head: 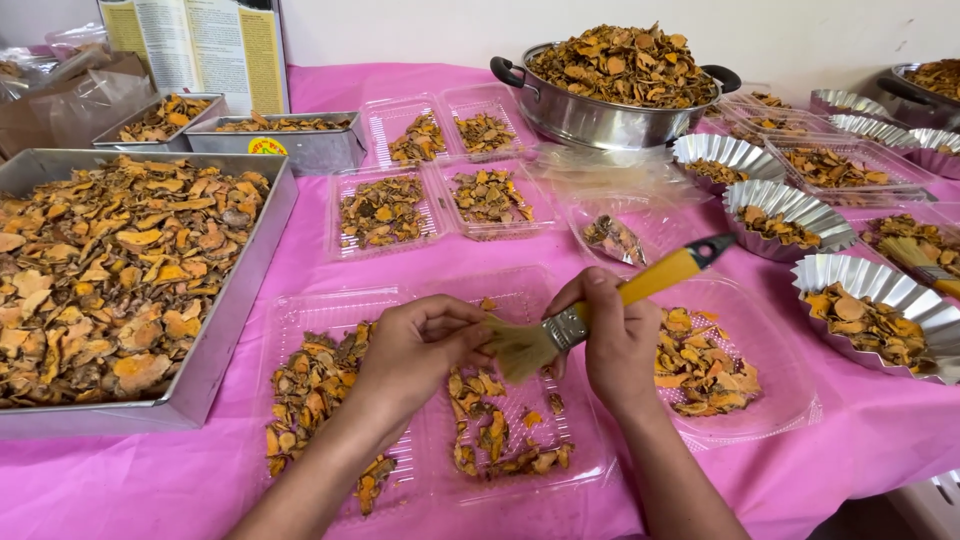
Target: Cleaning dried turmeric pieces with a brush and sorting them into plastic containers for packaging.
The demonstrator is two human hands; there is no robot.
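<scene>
My right hand (pixel 612 340) grips a paintbrush (pixel 600 305) with a yellow handle, a black tip and a metal ferrule. Its pale bristles point left, touching the fingers of my left hand (pixel 418 345). My left hand is closed, apparently pinching a small dried slice against the bristles; the piece itself is hidden. Both hands hover over a clear hinged plastic tray (pixel 560 470) holding dried orange-brown slices (pixel 490 435) in its two halves.
A big metal tray (pixel 245 300) of dried slices sits left. Smaller metal pans (pixel 310 150), clear plastic trays (pixel 390 215), a steel pot (pixel 590 120) heaped with slices and fluted foil cups (pixel 870 285) stand on the pink tablecloth (pixel 850 440). A second brush (pixel 915 260) lies at right.
</scene>
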